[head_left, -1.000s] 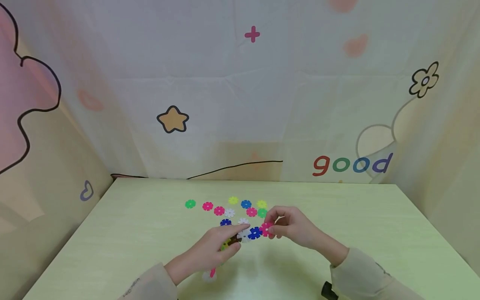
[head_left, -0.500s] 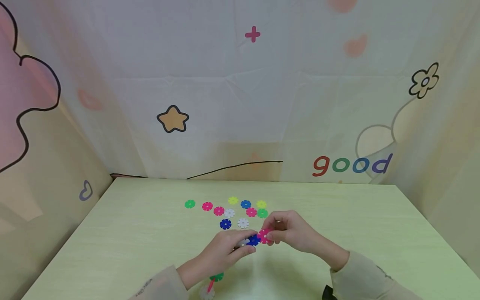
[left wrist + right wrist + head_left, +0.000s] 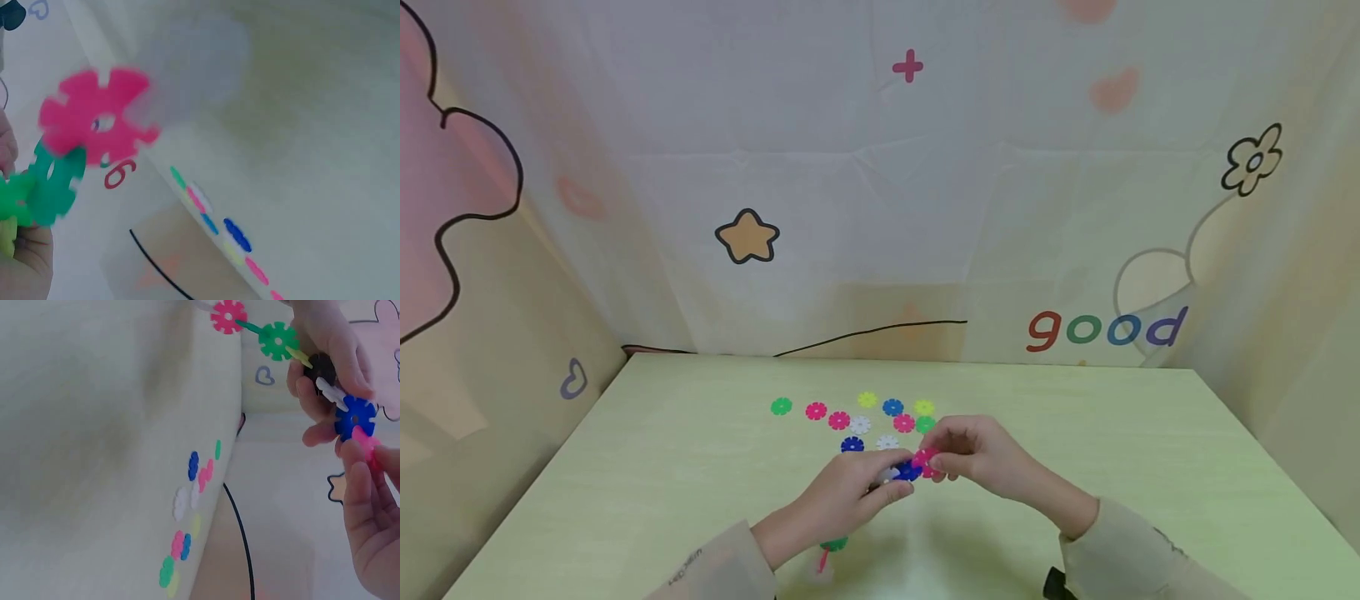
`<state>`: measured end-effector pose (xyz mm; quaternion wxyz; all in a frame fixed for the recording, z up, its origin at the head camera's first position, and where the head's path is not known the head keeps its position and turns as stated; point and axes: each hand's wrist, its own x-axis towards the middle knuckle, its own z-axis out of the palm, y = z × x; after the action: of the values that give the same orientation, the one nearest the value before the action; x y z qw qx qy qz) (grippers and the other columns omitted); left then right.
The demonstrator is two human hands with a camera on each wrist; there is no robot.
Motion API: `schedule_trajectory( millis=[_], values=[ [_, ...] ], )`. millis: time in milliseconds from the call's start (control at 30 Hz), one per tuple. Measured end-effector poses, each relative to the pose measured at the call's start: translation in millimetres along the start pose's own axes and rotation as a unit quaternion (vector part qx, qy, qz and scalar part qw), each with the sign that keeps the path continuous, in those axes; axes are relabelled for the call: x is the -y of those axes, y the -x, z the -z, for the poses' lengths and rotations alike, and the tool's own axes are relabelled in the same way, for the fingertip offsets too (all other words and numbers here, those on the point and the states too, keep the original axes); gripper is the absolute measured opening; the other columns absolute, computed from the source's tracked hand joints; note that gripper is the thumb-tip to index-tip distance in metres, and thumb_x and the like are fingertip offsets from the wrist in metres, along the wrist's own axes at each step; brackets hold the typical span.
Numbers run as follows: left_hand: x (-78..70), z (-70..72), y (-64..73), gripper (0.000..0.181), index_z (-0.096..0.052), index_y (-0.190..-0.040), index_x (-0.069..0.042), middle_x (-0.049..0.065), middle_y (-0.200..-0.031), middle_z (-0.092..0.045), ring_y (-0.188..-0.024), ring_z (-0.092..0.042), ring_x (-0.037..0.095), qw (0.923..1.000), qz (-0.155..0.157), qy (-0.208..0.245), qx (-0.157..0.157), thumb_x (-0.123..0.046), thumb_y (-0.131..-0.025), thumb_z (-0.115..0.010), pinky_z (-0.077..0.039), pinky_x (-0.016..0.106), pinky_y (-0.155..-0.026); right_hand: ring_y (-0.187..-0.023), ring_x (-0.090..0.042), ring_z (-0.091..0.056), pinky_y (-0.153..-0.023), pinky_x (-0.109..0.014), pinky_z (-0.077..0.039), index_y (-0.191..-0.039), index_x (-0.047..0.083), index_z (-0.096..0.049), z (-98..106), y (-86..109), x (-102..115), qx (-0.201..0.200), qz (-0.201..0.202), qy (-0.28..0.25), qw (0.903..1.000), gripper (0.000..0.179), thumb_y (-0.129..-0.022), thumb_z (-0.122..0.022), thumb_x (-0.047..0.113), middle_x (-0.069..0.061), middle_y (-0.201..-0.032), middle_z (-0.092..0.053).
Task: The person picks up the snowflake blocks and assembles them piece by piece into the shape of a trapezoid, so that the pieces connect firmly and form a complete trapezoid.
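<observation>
While the left hand (image 3: pixel 848 493) grips the notched-disc chain (image 3: pixel 275 350) beside its dark-blue disc (image 3: pixel 350 425), the right hand (image 3: pixel 988 454) pinches a pink disc (image 3: pixel 369 445) against that dark-blue disc's edge (slotted or not: cannot tell); loose notched discs (image 3: pixel 833 421) lie on the table (image 3: pixel 662 467) beyond it.

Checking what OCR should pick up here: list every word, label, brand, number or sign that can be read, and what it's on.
"good": multicoloured lettering on the backdrop.
"+": pink plus sign, also on the backdrop.
Left sleeve: small dark print, too small and blurred to read.
Right sleeve: dark print, likewise unreadable.
Notched discs: no text visible.
No brand or number can be read.
</observation>
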<state>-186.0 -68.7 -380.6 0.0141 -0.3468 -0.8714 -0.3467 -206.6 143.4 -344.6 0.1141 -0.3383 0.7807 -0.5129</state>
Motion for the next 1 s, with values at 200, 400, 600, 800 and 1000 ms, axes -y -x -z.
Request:
schedule_trajectory(
  millis=[200, 400, 600, 800, 1000],
  values=[
    [6.2, 13.4, -5.0, 0.045, -0.05, -0.121, -0.01, -0.003, -0.082, -0.062, -0.067, -0.054, 0.004, 0.9963, 0.047, 0.059, -0.042, -0.041, -0.089, -0.046, -0.045, 0.018, -0.06, -0.069, -0.015, -0.062, -0.064, -0.028, -0.051, -0.11, -0.003, -0.055, 17, -12.4, -7, -0.034, -0.047, -0.007, 0.9983, 0.034, -0.082, -0.062, 0.014, -0.014, -0.087, -0.057],
    [14.3, 23.5, -4.6, 0.041, -0.047, -0.121, -0.009, 0.002, -0.093, -0.064, -0.073, -0.059, 0.01, 0.9817, 0.099, 0.131, -0.097, -0.034, -0.089, -0.05, -0.048, 0.022, -0.063, -0.071, -0.017, -0.061, -0.067, -0.036, -0.051, -0.109, 0.001, -0.058, 30, -26.1, -31, -0.055, -0.095, 0.018, 0.9938, 0.032, -0.081, -0.063, 0.016, -0.01, -0.089, -0.058],
    [17.1, 25.3, -4.1, 0.052, -0.041, -0.126, -0.009, 0.005, -0.102, -0.064, -0.081, -0.061, 0.014, 0.9688, 0.151, 0.158, -0.118, -0.042, -0.087, -0.051, -0.049, 0.023, -0.061, -0.075, -0.024, -0.06, -0.069, -0.04, -0.051, -0.109, 0.002, -0.058, 34, -39.4, -53, -0.044, -0.137, 0.056, 0.988, 0.03, -0.082, -0.061, 0.015, -0.011, -0.091, -0.058],
    [22.3, 22.9, -1.2, 0.046, -0.043, -0.124, -0.011, 0.006, -0.108, -0.064, -0.083, -0.061, 0.017, 0.9623, 0.164, 0.164, -0.142, -0.038, -0.088, -0.051, -0.048, 0.024, -0.067, -0.078, -0.027, -0.058, -0.067, -0.037, -0.051, -0.111, 0.002, -0.058, 34, -53.5, -78, -0.034, -0.18, 0.095, 0.9786, 0.03, -0.082, -0.06, 0.011, -0.009, -0.091, -0.057],
    [26.9, 20.1, 3.1, 0.05, -0.043, -0.126, -0.01, 0.009, -0.115, -0.06, -0.097, -0.059, 0.022, 0.9562, 0.182, 0.168, -0.155, -0.039, -0.087, -0.052, -0.05, 0.029, -0.077, -0.079, -0.018, -0.052, -0.064, -0.029, -0.049, -0.107, 0.006, -0.062, 33, -64.2, -97, -0.035, -0.213, 0.132, 0.9674, 0.027, -0.081, -0.061, 0.008, -0.009, -0.096, -0.058]
  ],
)
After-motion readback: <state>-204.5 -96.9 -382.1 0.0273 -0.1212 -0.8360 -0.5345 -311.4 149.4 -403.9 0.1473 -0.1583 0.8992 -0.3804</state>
